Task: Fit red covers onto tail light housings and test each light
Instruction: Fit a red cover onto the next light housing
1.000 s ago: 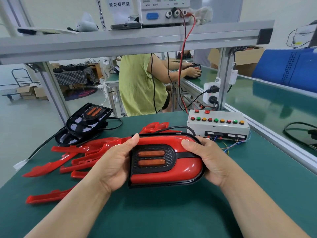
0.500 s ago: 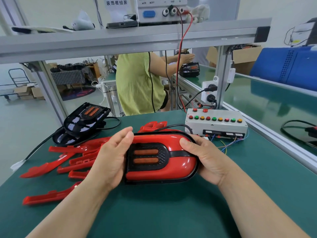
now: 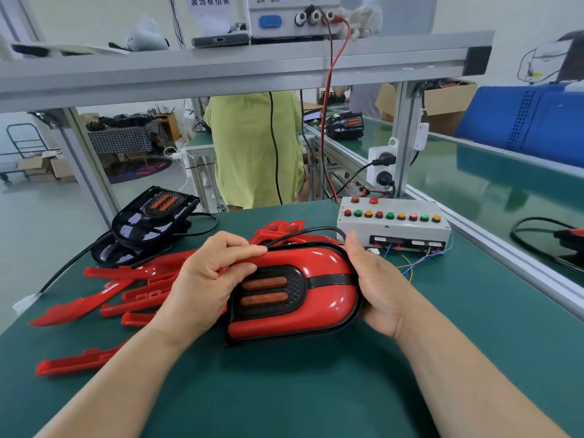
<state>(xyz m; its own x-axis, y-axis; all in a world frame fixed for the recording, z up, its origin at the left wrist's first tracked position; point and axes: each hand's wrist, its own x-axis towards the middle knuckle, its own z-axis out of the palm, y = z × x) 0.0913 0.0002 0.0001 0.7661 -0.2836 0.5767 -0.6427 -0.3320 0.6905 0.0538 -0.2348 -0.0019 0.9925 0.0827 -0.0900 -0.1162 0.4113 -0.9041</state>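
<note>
In the head view, a tail light housing with a red cover on it is held between both hands, just above the green desk and near its middle. The left hand is closed on the cover's upper left edge: its fingers are curled over the rim and the thumb is pressed against the face beside the black grille with two amber strips. The right hand is cupped round the rounded right end of the housing, with the thumb laid along the top edge; the other fingers are hidden beneath. A black cable is seen arching away behind the housing.

Just left of the left hand, loose red covers are spread across the desk, and behind them two bare black housings are stacked near the far left edge. A grey test box with coloured buttons is set just behind the right hand. Bare desk is left in front of the forearms and to the right, up to an aluminium rail.

Overhead, an aluminium shelf carrying a power supply is seen; beyond it, a person in a yellow-green top is standing at another bench.
</note>
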